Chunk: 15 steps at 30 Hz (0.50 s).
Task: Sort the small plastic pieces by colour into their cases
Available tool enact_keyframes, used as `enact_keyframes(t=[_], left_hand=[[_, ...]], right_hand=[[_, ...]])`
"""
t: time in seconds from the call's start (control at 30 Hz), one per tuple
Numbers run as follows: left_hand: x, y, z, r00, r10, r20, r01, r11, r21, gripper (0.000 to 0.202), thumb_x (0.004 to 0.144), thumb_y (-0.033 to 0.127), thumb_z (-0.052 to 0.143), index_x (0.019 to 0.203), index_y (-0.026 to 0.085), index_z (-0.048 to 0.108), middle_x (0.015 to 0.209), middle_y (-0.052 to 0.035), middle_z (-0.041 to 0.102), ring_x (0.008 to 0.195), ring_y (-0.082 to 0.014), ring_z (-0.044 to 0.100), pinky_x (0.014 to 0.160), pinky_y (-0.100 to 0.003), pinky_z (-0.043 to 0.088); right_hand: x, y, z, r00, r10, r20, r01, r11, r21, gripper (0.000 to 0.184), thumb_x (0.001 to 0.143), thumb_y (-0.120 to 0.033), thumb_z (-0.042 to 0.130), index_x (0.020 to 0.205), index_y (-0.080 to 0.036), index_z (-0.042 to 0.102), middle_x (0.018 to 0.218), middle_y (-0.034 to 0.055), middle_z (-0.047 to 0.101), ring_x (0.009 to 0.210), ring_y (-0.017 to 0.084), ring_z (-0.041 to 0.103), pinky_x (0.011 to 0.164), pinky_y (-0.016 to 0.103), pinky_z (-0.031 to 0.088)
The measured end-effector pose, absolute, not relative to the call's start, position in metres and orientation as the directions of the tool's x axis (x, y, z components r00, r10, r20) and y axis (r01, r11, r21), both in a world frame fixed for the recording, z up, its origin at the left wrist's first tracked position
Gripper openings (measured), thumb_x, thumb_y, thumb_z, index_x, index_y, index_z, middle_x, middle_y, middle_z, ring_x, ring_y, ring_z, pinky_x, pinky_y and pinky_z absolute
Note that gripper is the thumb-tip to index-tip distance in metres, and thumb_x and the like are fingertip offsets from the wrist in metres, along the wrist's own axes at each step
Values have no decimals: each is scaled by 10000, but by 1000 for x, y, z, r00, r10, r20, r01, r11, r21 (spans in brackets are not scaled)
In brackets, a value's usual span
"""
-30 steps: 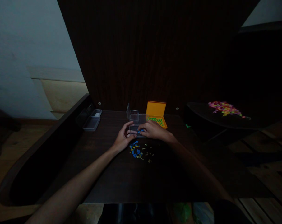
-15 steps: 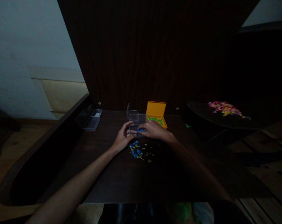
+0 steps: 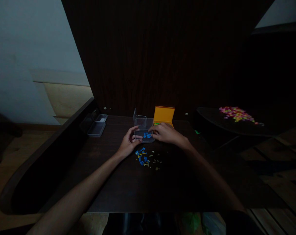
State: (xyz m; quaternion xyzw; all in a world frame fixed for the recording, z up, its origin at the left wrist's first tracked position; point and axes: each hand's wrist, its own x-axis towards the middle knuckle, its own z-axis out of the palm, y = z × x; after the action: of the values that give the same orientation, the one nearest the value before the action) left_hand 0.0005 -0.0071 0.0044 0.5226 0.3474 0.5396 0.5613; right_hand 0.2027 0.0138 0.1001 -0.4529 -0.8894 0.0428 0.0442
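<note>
A small clear plastic box (image 3: 145,137) with blue pieces (image 3: 147,134) in it sits on the dark table (image 3: 128,182), its lid (image 3: 139,120) raised behind. My left hand (image 3: 128,143) curls round the box's left side, fingers on its edge. My right hand (image 3: 166,133) rests at the box's right edge, fingers bent toward it; whether they pinch a piece is too dark to tell. A scatter of blue and yellow pieces (image 3: 146,159) lies just in front of my hands.
An open orange box (image 3: 163,115) with green pieces stands behind my right hand. An open grey case (image 3: 97,128) lies at the back left. A pile of pink and yellow pieces (image 3: 236,114) sits on a side surface at right. A dark panel rises behind.
My right hand has shifted up and to the right, uncovering the blue pieces in the clear box. My left hand stays on the box.
</note>
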Motion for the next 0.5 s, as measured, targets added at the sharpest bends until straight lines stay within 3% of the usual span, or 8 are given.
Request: enact_keyframes(t=[0.3, 0.5], left_hand=[[-5, -1, 3, 141, 972, 187, -211, -155, 965, 628, 647, 145, 728, 1229, 221, 506, 1311, -108, 499, 846, -126, 663, 756, -265, 541], [-9, 3, 2, 128, 969, 212, -194, -185, 963, 625, 654, 163, 720, 1237, 221, 500, 1303, -107, 507, 855, -141, 663, 773, -295, 548]], right_hand=[[197, 3, 108, -741, 652, -164, 671, 705, -230, 175, 788, -207, 635, 920, -221, 748, 687, -12, 662, 608, 111, 541, 590, 218, 322], [178, -1, 83, -771, 601, -212, 632, 763, -136, 182, 815, -210, 600, 936, -226, 735, 860, 34, 705, 779, 161, 606, 653, 239, 371]])
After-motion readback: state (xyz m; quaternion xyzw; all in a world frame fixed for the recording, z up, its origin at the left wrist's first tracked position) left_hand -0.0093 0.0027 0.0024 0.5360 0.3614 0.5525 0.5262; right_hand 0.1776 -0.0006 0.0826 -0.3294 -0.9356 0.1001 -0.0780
